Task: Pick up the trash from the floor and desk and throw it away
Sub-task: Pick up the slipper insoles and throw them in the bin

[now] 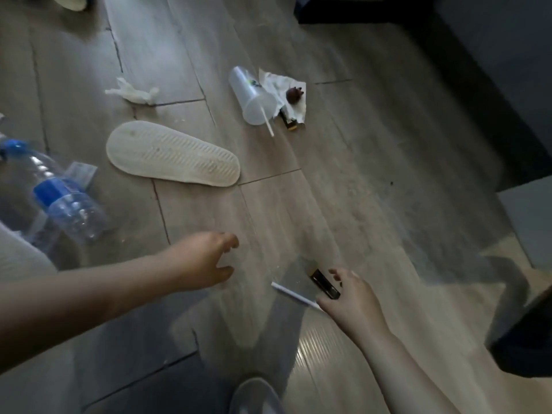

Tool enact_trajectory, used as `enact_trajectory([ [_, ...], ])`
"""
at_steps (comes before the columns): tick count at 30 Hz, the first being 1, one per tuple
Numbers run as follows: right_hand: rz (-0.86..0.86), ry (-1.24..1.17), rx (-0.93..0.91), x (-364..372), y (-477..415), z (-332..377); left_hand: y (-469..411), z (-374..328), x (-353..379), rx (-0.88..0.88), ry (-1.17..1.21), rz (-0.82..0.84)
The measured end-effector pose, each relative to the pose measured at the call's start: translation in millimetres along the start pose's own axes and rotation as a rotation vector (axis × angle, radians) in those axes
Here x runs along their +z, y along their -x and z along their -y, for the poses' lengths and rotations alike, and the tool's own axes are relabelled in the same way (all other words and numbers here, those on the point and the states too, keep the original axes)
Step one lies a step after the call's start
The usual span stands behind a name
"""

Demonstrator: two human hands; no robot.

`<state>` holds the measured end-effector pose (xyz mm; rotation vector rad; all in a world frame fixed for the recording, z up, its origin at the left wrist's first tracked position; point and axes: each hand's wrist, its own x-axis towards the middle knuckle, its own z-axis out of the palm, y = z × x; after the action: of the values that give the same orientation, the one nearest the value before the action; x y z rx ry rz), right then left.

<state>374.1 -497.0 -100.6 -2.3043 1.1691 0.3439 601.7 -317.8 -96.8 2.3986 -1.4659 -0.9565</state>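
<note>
- While we bend over the wood floor (373,180), our right hand (349,300) has its fingers curled around a white straw (294,295) and a small black and gold thing (324,283).
- We cannot tell what that small black thing is; it is too blurry.
- Our left hand (206,258) is half open, with fingers bent and spread, and it holds nothing.
- Our left hand is just above the floor, near the right hand but not touching it.
- Past our left hand, a white shoe sole (171,153) lies flat on the floor.
- Off to the left, a clear water bottle (62,198) with a blue label lies on its side.
- Farther up, a clear plastic cup (252,95) lies tipped over, with a white straw sticking out of it.
- Touching the cup is a crumpled white napkin (288,94) with a small brown lump (294,94) on it.
- Well to the left of the cup, a twisted white tissue (133,92) lies alone.
</note>
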Motion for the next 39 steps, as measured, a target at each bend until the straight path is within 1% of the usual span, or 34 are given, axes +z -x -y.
enact_trajectory([
  [4,0.046,0.145,-0.032,28,-12,-25,-4,18,18,0.073,-0.111,-0.037],
  [7,0.083,0.182,-0.025,32,-6,-35,13,18,23,0.045,-0.109,-0.037],
  [13,0.048,0.210,-0.066,40,-13,-46,24,22,29,0.038,-0.124,-0.047],
  [18,-0.021,0.209,-0.114,52,-19,-45,29,28,26,-0.016,-0.107,-0.022],
  [22,-0.010,0.197,-0.181,58,-26,-26,36,35,23,-0.026,-0.115,-0.034],
  [27,0.002,0.208,-0.324,67,-46,13,42,52,19,-0.081,-0.112,-0.071],
  [35,0.130,0.317,-0.478,84,-73,95,77,89,16,-0.200,-0.008,-0.159],
  [39,0.192,0.388,-0.550,92,-80,118,93,106,18,-0.267,0.043,-0.212],
])
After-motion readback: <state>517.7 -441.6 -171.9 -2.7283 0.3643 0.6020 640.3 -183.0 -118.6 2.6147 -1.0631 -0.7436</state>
